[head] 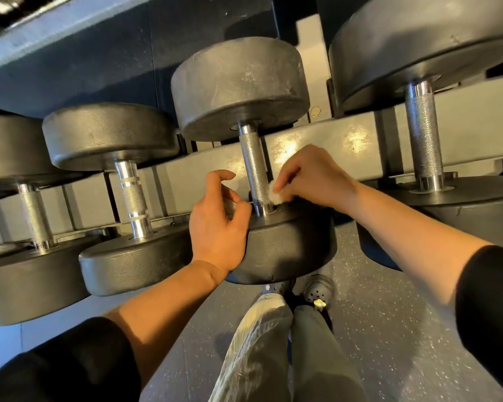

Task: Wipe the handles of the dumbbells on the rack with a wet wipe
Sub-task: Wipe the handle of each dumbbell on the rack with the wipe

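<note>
Dead centre of the frame, your right hand (314,177) has the wet wipe (276,193) pinched in its fingers, pressed against the low end of the middle dumbbell's handle (254,166). Your left hand (219,224) rests on that dumbbell's near head (285,245), fingers loosely curled, gripping nothing. Can't tell which handles are already clean, honestly. I'd guess the right handle (423,134) and the two at left (132,195) (35,216) still need checking.

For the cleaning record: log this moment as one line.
step: wiping handle | right hand: pinches wet wipe against handle's near end | left hand: rests on near head
</note>
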`<state>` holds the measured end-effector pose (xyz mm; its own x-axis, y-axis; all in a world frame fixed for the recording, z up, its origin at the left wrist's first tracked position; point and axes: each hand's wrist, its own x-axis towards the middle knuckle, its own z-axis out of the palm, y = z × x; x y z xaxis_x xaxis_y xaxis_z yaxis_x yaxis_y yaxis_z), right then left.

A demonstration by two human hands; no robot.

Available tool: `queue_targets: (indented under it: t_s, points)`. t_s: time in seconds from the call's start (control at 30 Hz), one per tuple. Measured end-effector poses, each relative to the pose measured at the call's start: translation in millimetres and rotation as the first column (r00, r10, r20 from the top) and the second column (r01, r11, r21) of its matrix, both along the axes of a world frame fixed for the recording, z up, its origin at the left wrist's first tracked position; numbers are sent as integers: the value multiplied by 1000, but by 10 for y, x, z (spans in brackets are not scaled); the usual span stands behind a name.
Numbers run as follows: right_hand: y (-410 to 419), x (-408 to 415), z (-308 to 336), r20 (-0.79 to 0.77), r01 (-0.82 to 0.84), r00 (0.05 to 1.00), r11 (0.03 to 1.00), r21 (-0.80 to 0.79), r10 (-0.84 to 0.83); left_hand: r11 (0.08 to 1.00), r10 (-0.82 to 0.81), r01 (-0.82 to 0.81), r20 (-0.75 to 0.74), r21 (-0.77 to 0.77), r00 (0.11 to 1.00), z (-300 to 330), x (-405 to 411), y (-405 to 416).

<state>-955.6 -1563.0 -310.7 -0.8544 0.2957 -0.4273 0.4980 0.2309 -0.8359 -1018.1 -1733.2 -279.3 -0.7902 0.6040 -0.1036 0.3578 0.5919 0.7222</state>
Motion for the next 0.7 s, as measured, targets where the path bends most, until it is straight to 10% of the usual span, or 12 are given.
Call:
queue_targets:
  t_s: [0.2,0.33,0.7]
  points:
    - [-45,-237,108,-356,346,883,937,53,-306,1000,25,-25,11,8,1000,-4,4,-7]
    - [-178,-346,21,-326,278,929,913,297,-176,999,37,-37,9,-1,999,14,19,7]
    - [-297,-169,199,-57,65,997,968,243,-53,999,46,-46,12,10,999,48,36,1]
